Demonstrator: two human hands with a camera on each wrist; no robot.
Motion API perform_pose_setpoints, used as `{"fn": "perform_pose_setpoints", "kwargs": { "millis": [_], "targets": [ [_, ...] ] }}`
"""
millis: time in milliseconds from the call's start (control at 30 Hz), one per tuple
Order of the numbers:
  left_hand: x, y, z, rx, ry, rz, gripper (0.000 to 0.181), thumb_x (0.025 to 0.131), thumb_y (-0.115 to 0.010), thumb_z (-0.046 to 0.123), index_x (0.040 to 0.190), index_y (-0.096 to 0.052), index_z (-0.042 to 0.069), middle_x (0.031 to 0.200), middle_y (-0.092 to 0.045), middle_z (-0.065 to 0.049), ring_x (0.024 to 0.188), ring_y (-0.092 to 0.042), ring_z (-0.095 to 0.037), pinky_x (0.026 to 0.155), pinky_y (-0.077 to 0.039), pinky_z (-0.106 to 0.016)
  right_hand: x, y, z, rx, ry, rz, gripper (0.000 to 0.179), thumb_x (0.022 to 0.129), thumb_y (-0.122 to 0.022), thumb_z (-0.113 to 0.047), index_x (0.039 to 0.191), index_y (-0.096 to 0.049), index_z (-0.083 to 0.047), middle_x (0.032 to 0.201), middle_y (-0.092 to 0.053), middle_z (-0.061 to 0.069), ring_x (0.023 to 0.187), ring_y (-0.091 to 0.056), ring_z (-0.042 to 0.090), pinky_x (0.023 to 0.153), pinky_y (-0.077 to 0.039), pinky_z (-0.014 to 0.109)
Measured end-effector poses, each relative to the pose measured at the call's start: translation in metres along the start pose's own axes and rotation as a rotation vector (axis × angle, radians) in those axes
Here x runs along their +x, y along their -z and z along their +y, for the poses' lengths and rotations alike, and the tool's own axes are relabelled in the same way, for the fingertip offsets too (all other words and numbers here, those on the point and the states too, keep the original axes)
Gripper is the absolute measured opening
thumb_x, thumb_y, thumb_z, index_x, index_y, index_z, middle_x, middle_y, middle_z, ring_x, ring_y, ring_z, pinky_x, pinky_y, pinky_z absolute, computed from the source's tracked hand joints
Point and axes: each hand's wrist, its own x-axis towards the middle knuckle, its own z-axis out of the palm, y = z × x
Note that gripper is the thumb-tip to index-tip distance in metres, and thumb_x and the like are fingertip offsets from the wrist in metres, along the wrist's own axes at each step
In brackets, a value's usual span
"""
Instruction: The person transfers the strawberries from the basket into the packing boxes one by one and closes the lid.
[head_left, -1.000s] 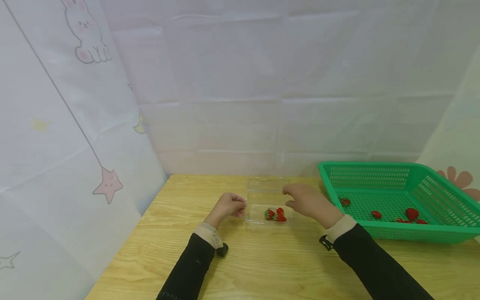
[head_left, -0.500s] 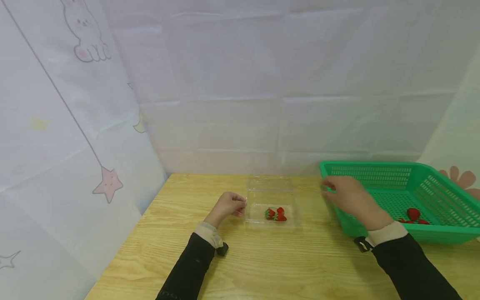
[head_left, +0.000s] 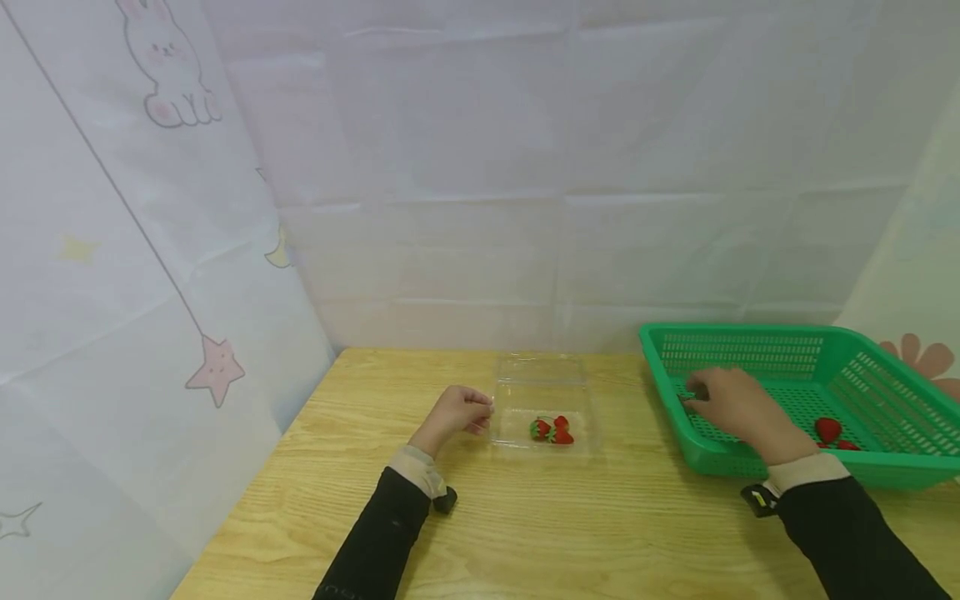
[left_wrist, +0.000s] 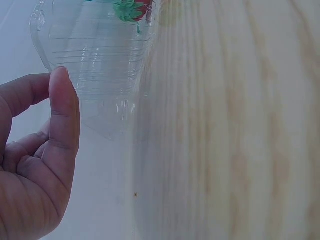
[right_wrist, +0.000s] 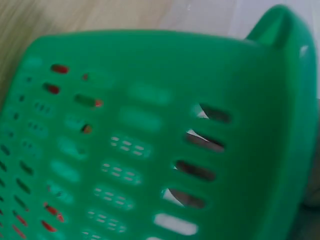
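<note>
A clear plastic clamshell box (head_left: 525, 400) lies with its lid up on the wooden table, several red strawberries (head_left: 560, 432) with green leaves inside. My left hand (head_left: 454, 414) pinches the box's left edge between thumb and index finger, as the left wrist view also shows. Inside the green basket (head_left: 750, 460), my right hand (head_left: 738, 408) is lowered by the left wall, fingers bent down around the spot of a strawberry. Whether it grips one is hidden; in the right wrist view the basket wall (right_wrist: 150, 65) blocks nearly everything.
More red strawberries (head_left: 828, 430) lie near the basket's front right. The basket's raised rim borders the right hand. Behind the table (head_left: 540, 533) hangs a pale printed cloth (head_left: 450, 208), with another at the left.
My right hand has moved right from above the clamshell box, over the basket's left rim, and down into the basket. The left hand stays at the box edge.
</note>
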Motion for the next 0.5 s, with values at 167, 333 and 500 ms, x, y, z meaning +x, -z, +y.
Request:
{"fn": "perform_pose_setpoints", "kwargs": {
  "millis": [167, 333, 500],
  "targets": [
    [0.001, 0.001, 0.0, -0.01, 0.007, -0.008, 0.015, 0.092, -0.065, 0.006, 0.101, -0.066, -0.006, 0.088, -0.067, -0.021, 0.066, -0.066, -0.018, 0.06, -0.059, -0.031, 0.003, -0.005, 0.015, 0.036, -0.031, -0.119, 0.028, 0.087, -0.071, -0.01, 0.104, -0.066, 0.011, 0.097, -0.066, 0.023, 0.088, -0.062, 0.043, 0.07, -0.054, 0.05],
    [0.001, 0.0, -0.001, -0.004, 0.01, 0.0, 0.016, 0.093, -0.065, 0.006, 0.103, -0.066, -0.006, 0.088, -0.068, -0.02, 0.068, -0.066, -0.021, 0.061, -0.059, -0.032, 0.007, -0.013, 0.024, 0.064, -0.05, -0.186, 0.029, 0.086, -0.07, -0.007, 0.107, -0.066, 0.013, 0.102, -0.065, 0.028, 0.094, -0.06, 0.048, 0.075, -0.053, 0.054],
    [0.001, -0.003, -0.003, 0.018, 0.003, 0.008, 0.017, 0.093, -0.064, 0.006, 0.105, -0.066, -0.007, 0.088, -0.068, -0.02, 0.071, -0.068, -0.025, 0.06, -0.059, -0.032, 0.009, -0.019, 0.026, 0.069, -0.055, -0.217, 0.029, 0.086, -0.067, -0.001, 0.108, -0.064, 0.016, 0.104, -0.064, 0.03, 0.096, -0.058, 0.051, 0.075, -0.053, 0.055]
  ]
}}
